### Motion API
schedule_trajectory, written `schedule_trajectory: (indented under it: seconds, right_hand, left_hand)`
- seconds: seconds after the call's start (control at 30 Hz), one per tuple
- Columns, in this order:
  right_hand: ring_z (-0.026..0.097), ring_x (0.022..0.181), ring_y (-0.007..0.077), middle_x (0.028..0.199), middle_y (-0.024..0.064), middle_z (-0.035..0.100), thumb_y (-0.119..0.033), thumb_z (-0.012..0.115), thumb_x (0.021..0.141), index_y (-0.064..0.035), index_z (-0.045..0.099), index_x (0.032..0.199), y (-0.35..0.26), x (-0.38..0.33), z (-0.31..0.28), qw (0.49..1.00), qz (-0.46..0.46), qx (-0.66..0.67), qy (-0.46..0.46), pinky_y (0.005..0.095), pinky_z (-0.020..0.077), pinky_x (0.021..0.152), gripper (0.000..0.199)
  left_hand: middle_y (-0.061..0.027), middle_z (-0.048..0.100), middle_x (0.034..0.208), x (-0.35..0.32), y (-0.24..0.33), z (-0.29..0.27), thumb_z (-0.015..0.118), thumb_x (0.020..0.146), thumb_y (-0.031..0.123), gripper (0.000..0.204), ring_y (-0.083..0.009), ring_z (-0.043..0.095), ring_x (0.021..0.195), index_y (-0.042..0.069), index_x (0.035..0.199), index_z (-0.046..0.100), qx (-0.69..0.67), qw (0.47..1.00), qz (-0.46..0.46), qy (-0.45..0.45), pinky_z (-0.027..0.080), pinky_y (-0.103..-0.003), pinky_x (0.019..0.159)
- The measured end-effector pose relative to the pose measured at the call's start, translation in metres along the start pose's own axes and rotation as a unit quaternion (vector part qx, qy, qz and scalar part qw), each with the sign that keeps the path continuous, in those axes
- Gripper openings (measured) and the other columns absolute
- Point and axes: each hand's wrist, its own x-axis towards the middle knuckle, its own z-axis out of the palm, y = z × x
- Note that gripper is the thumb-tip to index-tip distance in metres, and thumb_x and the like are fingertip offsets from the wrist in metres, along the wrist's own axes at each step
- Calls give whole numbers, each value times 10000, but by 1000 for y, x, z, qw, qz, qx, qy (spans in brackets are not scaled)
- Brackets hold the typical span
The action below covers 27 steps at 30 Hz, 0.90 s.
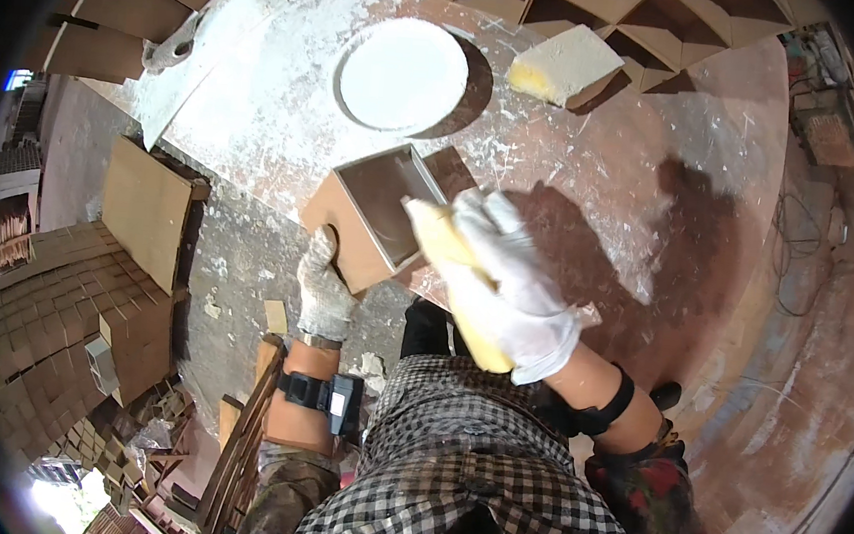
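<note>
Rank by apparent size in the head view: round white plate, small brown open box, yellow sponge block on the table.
1. Round white plate, largest.
2. Small brown open box, held by the gloved left hand; nearer the camera, so its rank is unsure.
3. Yellow sponge block, smallest.

The open wooden box (pixel 379 215) is small, square and brown, made of thin flat boards, with its hollow turned up toward the camera and its inside looking greyish and smooth. It is tilted, one corner pointing toward the white round plate (pixel 403 72), and it sits just below that plate, over the near edge of the dusty work surface. The yellow sponge (pixel 451 274) is a long, pale yellow block, lying slantwise with its upper end resting on the box's right rim, farther from the plate than the box itself. Its lower end is partly hidden, so its full length is probably greater than what shows.
</note>
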Motion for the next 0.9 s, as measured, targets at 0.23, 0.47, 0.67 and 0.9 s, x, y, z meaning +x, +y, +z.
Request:
schedule_trajectory:
  seconds: [0.23,0.47,0.67,0.9]
  right_hand:
    - [446,1269,383,1303,230,518,-72,544,874,30,538,1235,20,-12,23,989,-8,-137,62,434,376,1047,376]
    - [410,1271,373,1337,248,449,-62,502,877,-24,435,1363,36,4,7,992,-18,-94,89,404,379,1054,493]
    - [507,1161,355,1271,238,490,-79,474,899,-72,418,1379,-16,-1,26,980,-32,-196,-24,410,406,1028,484]
    - [480,1203,388,1360,247,438,-58,559,859,6,499,1285,41,-1,6,969,27,-214,117,433,387,1014,435]
  left_hand:
    - [-152,597,1205,0,0,-15,652,862,342,562,-303,605,1067,7,1282,488,-5,1000,-1,28,527,-466,911]
    - [-141,594,1215,-1,3,-5,656,862,332,559,-304,604,1070,18,1291,482,-38,999,-30,16,519,-465,924]
    - [-143,586,1224,0,0,-19,675,846,322,568,-309,596,1083,20,1287,482,-46,999,-28,4,508,-483,935]
    - [-155,560,1256,3,1,-29,702,826,294,597,-337,567,1132,23,1305,471,-58,997,-41,12,497,-545,939]
